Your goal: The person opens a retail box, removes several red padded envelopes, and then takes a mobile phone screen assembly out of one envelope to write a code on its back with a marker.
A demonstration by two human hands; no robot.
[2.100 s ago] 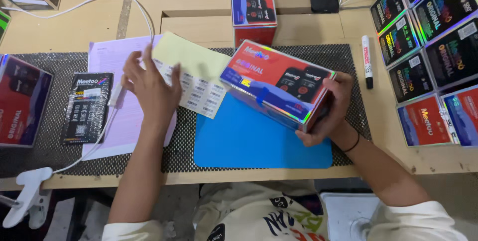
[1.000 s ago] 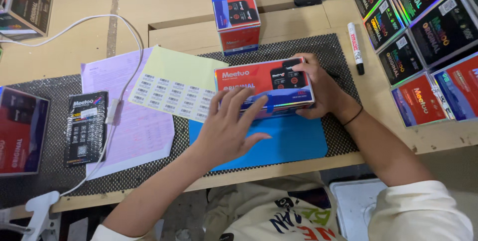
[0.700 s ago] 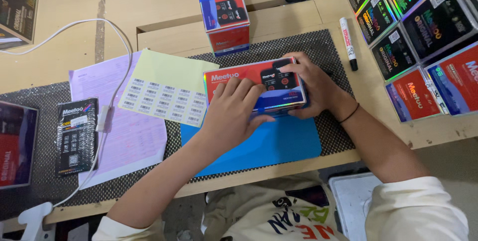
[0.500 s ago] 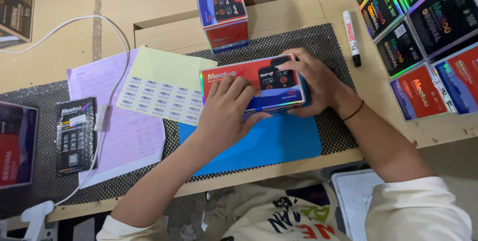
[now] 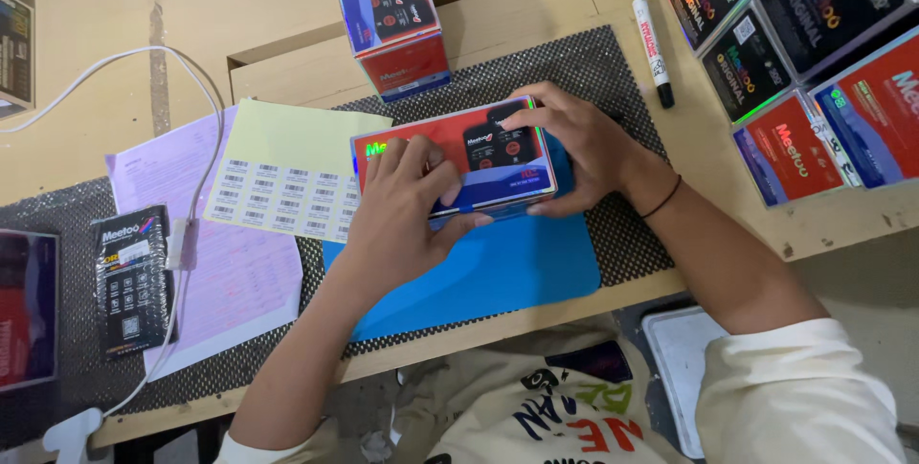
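box: a red and blue carton [image 5: 479, 153] lay flat on the blue pad [image 5: 498, 272], held between both hands
left hand: [image 5: 407, 201] was pressed over the box's left half, thumb hooked under the near edge
right hand: [image 5: 574, 143] clasped the right end, fingers on top
handling: probably light, stiff card with a glossy, slippery face; the short ends looked the safest hold
beside grip: label sheet [image 5: 287, 186] lay left of the left hand, marker [image 5: 653, 38] beyond the right
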